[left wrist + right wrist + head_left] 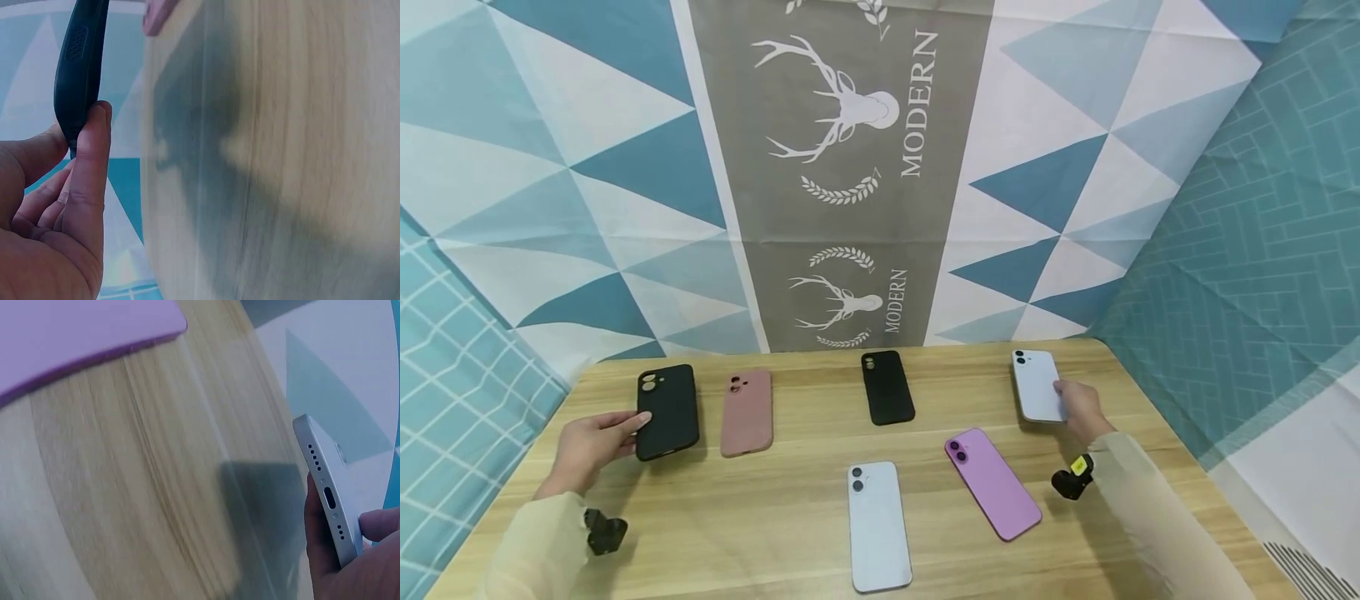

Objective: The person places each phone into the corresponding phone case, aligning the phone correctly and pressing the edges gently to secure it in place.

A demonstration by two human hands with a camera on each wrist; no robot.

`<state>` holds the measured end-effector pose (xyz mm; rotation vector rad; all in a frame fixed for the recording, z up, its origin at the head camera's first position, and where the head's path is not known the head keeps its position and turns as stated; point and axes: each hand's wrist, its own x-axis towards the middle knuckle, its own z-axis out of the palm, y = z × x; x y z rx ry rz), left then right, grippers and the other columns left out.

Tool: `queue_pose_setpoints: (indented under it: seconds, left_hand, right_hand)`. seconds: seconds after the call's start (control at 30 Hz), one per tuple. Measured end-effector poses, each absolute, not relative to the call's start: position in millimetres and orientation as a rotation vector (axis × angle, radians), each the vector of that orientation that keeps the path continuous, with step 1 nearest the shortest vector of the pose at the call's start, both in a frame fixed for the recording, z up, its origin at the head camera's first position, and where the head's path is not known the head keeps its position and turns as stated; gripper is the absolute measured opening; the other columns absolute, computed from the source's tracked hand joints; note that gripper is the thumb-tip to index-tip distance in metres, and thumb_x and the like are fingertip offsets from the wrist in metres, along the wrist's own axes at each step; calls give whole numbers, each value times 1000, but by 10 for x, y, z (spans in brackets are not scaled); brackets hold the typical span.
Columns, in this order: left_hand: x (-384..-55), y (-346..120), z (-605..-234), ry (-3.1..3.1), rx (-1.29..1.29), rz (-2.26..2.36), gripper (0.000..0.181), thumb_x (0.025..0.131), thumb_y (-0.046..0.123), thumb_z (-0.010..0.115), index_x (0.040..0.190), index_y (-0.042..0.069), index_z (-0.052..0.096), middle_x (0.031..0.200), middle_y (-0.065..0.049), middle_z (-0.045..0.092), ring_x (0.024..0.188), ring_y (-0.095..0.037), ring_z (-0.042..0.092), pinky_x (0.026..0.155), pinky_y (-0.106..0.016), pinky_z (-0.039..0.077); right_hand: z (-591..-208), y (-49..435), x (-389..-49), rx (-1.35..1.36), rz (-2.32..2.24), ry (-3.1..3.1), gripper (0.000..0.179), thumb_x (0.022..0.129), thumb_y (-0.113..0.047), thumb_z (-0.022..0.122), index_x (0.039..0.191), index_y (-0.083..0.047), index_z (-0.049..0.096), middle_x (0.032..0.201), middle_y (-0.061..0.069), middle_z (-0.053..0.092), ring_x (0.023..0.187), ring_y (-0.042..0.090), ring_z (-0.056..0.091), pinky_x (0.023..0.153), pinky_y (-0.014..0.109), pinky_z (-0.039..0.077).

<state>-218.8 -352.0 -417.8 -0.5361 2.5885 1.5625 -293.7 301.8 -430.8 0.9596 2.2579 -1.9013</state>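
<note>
My left hand (592, 446) pinches a black phone case (667, 412) by its left edge, at the back left of the table. In the left wrist view the case (80, 69) shows edge-on between thumb and fingers, apart from the wood, its shadow beside it. At the back right my right hand (1081, 408) grips a white phone (1037, 385) by its right edge. The right wrist view shows that phone's bottom end (328, 494) with its port, held off the tabletop between thumb and fingers.
A pink phone case (747, 412) lies right of the left hand, and a smaller black case (887, 387) at the back middle. Nearer lie another white phone (878, 527) and a purple phone (992, 483). A patterned cloth (842, 225) hangs behind the wooden table (737, 525).
</note>
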Motion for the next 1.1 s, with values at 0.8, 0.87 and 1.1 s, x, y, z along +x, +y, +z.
queue_pose_setpoints:
  seconds: [0.8, 0.87, 1.1]
  left_hand:
    - [-2220, -3219, -4145, 2556, -465, 1642, 68, 90, 38, 60, 132, -12, 44, 80, 17, 58, 69, 2, 59, 66, -22, 58]
    - [-2224, -3182, -4122, 2558, -458, 1629, 68, 90, 39, 60, 133, -11, 43, 83, 15, 59, 70, 3, 59, 67, -23, 58]
    - [-2238, -3061, -4058, 2548, -446, 1616, 67, 90, 38, 60, 133, -11, 43, 87, 10, 61, 69, 3, 59, 67, -22, 58]
  right_hand:
    - [-4241, 2682, -2908, 752, -1901, 2253, 57, 97, -16, 34, 143, 13, 16, 151, 27, 16, 138, 36, 22, 118, 46, 20]
    - [-4230, 2644, -2899, 725, -1892, 2266, 56, 97, -15, 34, 142, 14, 18, 150, 28, 18, 136, 36, 23, 117, 45, 21]
    - [-4168, 2468, -2851, 650, -1908, 2250, 55, 97, -15, 36, 141, 15, 20, 150, 28, 19, 135, 35, 24, 117, 45, 22]
